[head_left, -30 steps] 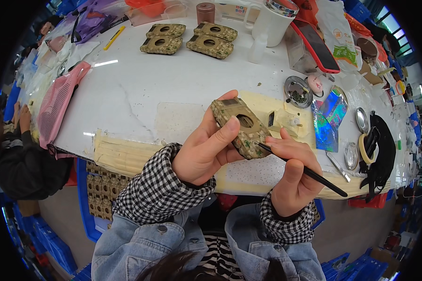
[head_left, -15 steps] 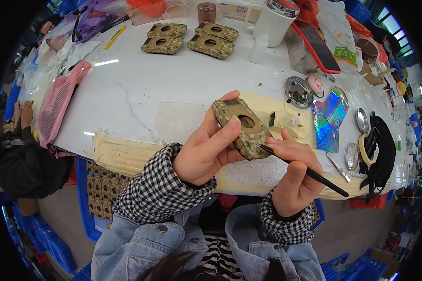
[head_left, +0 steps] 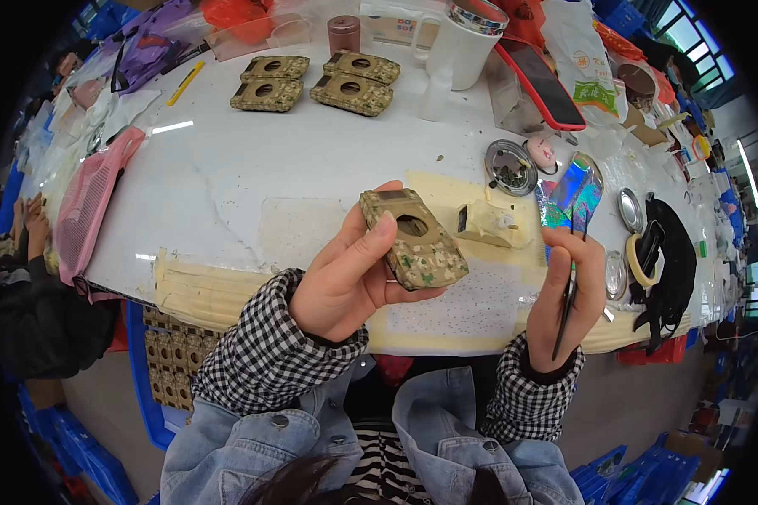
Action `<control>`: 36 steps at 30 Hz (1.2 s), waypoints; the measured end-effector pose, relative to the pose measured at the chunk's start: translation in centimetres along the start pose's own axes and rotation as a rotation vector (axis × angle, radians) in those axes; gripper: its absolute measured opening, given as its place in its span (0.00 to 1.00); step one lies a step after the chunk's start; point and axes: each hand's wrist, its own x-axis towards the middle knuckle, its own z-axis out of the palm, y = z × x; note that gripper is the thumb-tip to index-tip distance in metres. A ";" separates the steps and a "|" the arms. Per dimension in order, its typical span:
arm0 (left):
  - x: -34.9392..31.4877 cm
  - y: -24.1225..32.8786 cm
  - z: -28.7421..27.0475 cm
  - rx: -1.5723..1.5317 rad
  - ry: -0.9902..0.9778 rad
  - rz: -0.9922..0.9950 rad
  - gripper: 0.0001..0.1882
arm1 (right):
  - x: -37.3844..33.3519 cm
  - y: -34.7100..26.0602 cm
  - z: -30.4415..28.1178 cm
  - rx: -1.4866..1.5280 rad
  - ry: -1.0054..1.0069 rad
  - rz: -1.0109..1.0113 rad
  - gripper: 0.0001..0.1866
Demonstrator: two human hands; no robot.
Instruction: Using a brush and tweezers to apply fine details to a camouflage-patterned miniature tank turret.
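Observation:
A camouflage-painted toy tank hull (head_left: 429, 257) with a round hole in its top sits tilted in my left hand (head_left: 345, 273). The thumb presses on its upper face near the hole, and the fingers support it from beneath and behind. To the right, my right hand (head_left: 568, 282) is raised over the table, apart from the hull. Its fingers pinch a slim black pointed tool (head_left: 567, 316), held nearly upright; whether it is tweezers or a brush I cannot tell. Between the hands, farther back, lies a cream taped block (head_left: 493, 223) with a small white knob.
Several matching hulls (head_left: 351, 93) stand at the back. A round metal dish (head_left: 511, 168) holds small dark bits, beside shiny holographic film (head_left: 577, 189). A white mug (head_left: 463, 46) and a red-cased phone (head_left: 541, 84) stand behind. A blue crate (head_left: 147, 370) of hulls sits below the table's left edge.
My right hand has drawn away from the hull to the right, and its tool has swung from slanting to nearly upright. My left hand still holds the hull. The whole view has shifted slightly.

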 end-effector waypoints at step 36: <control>-0.2 0.2 0.7 0.018 -0.090 -0.106 0.28 | 0.0 -3.2 2.2 0.642 -0.191 0.009 0.05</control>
